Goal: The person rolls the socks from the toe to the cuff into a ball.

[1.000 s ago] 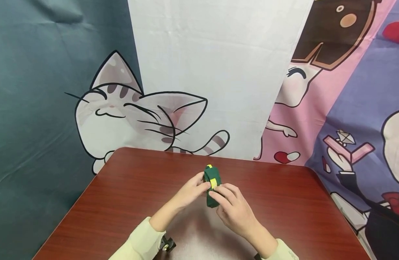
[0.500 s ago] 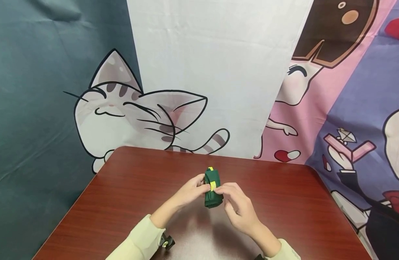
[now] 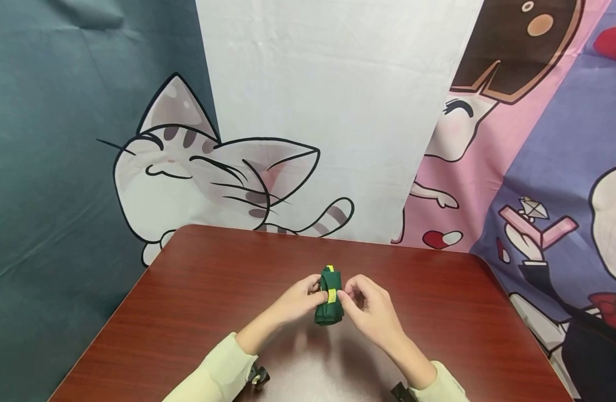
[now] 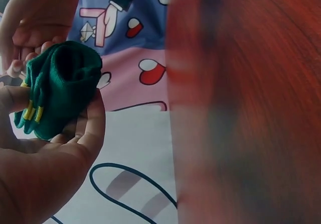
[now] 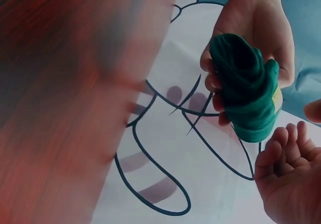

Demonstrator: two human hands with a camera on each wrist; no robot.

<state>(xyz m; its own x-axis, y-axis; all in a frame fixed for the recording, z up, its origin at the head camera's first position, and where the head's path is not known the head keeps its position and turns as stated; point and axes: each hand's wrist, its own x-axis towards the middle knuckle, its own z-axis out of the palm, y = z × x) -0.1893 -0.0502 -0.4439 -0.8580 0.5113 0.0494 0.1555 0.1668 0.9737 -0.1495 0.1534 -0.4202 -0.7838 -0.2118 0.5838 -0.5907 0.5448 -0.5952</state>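
Observation:
A bundle of dark green knit cloth (image 3: 329, 314), rolled up tightly like a pair of socks, is held above the table. Yellow marks (image 4: 34, 111) show on the edges of its layers in the left wrist view, and one end spirals inward. My left hand (image 3: 297, 301) grips the bundle from the left, thumb on the near face and fingers behind. My right hand (image 3: 372, 312) is at its right side, thumb tip close to the yellow patch. In the right wrist view the right fingers (image 5: 288, 151) are loosely curled, apart from the thumb, with nothing between them.
A reddish-brown wooden table (image 3: 227, 268) lies below both hands. Behind its far edge hangs a printed cloth backdrop (image 3: 308, 67) with a cartoon cat and figures. Small dark devices sit at the left wrist (image 3: 258, 376) and the right wrist (image 3: 402, 392).
The right hand's fingers have come off the bundle's face and drawn back to its right side. The bundle has shifted slightly lower in the head view, still in the left hand.

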